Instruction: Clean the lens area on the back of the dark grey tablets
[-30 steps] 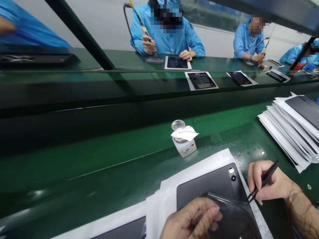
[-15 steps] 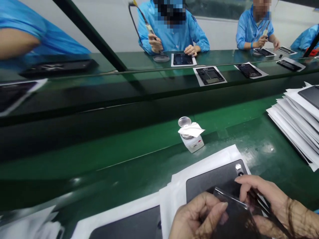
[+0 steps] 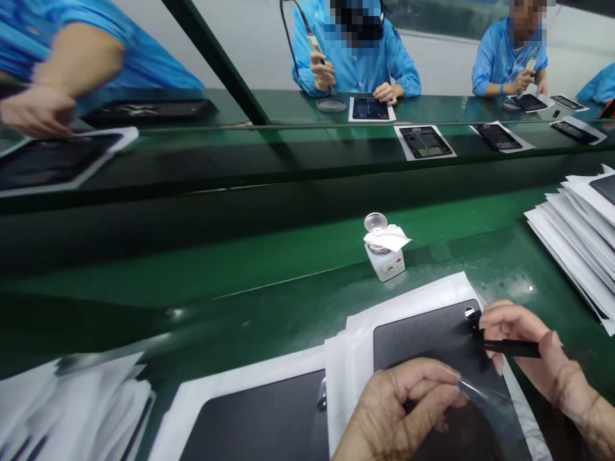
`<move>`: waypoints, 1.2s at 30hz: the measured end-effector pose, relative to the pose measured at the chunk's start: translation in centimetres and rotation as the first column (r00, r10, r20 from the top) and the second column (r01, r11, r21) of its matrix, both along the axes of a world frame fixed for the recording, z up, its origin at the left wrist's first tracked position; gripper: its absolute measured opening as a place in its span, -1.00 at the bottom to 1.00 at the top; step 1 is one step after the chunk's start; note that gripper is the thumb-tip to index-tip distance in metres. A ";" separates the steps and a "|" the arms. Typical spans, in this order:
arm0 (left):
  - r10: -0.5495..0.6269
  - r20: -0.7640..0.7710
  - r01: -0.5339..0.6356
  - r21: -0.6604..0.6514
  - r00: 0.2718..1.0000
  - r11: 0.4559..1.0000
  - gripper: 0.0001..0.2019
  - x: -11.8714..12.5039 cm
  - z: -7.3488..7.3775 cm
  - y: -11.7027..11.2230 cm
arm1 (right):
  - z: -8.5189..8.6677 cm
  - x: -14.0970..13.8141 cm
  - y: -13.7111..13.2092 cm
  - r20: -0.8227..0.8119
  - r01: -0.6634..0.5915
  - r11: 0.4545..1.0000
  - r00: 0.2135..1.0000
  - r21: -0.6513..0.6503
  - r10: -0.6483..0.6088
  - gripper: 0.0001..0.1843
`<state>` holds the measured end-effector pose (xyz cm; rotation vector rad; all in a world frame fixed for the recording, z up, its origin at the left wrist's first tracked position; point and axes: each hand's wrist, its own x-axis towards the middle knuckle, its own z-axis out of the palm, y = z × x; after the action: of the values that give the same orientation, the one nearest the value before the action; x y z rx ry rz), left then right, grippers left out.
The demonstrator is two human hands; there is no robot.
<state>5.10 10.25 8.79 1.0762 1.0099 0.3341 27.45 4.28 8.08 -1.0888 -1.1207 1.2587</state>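
A dark grey tablet back cover [image 3: 418, 339] lies on white sheets [image 3: 355, 346] at the near edge of the green bench. My left hand [image 3: 398, 410] pinches a clear protective film [image 3: 480, 394] that lifts off the cover. My right hand [image 3: 528, 346] grips black tweezers [image 3: 504, 346], their tip by the camera lenses [image 3: 469, 312] at the cover's top right corner. A second dark cover [image 3: 259, 422] lies on paper to the left.
A small white bottle [image 3: 384, 253] with a metal cap and a wipe on top stands behind the cover. A stack of white sheets with covers [image 3: 576, 237] sits at the right. Beyond a conveyor belt [image 3: 240, 166], people in blue coats work on tablets [image 3: 425, 142].
My right hand turned the tweezers from upright to lying flat, tip now at the camera corner. My left hand keeps the film pinched. The view has shifted left.
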 end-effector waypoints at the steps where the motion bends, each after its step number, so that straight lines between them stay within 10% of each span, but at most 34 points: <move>1: -0.007 -0.006 0.007 0.006 1.000 1.000 -0.82 0.1 -0.1 -0.1 | 0.0 0.1 0.1 -0.079 -0.005 1.000 0.997 -0.013 0.004 -0.34; 6: -0.124 0.021 0.121 0.121 0.992 0.985 -0.73 0.5 -1.3 -0.2 | -0.1 -0.2 0.2 -0.147 -0.048 0.998 0.988 -0.041 0.042 -0.88; 17: -0.176 -0.023 0.172 0.357 0.984 0.918 -0.74 0.3 -2.8 -0.3 | -0.1 -1.4 0.0 0.052 0.094 0.995 0.994 0.042 -0.096 -0.84; 36: -0.085 -0.126 0.128 0.384 0.988 0.914 -0.79 -0.5 -1.9 -0.6 | -0.3 -1.7 -0.6 0.112 0.062 0.942 0.988 0.329 -0.105 -0.72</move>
<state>4.65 9.70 6.90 1.5208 0.9968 0.4037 25.79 3.65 7.80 -0.9651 -1.3124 0.9069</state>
